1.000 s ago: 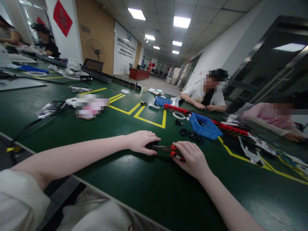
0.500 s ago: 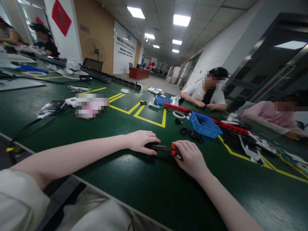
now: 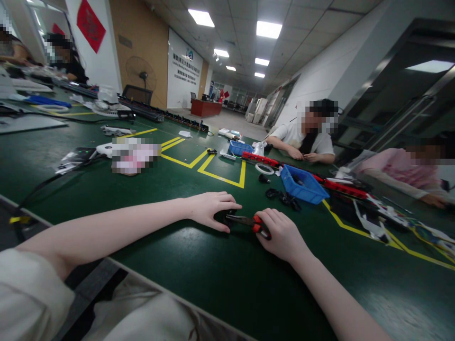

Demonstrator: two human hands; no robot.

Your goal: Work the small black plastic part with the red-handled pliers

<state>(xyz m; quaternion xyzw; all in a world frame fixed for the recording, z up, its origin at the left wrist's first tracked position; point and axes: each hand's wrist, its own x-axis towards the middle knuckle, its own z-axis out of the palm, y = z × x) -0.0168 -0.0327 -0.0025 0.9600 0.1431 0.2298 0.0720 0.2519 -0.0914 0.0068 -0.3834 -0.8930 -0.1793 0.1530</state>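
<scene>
My right hand is wrapped around the red handles of a pair of long-nose pliers. The metal jaws point left and reach a small black part between the thumb and fingers of my left hand. What kind of part it is I cannot make out, as it is dark and half hidden by the hand. Both hands are just above the green tabletop. Whether the jaws grip the part or only touch it does not show.
Beyond my right hand stands a blue bin, with black cables lying beside it. A red strip runs behind. A phone lies at the left. Across the table a co-worker sits, and another person in pink is at right.
The thumb and fingers of my left hand have spread slightly wider around the black part. The pliers have shifted and turned a little; my right hand stays nearly in place.
</scene>
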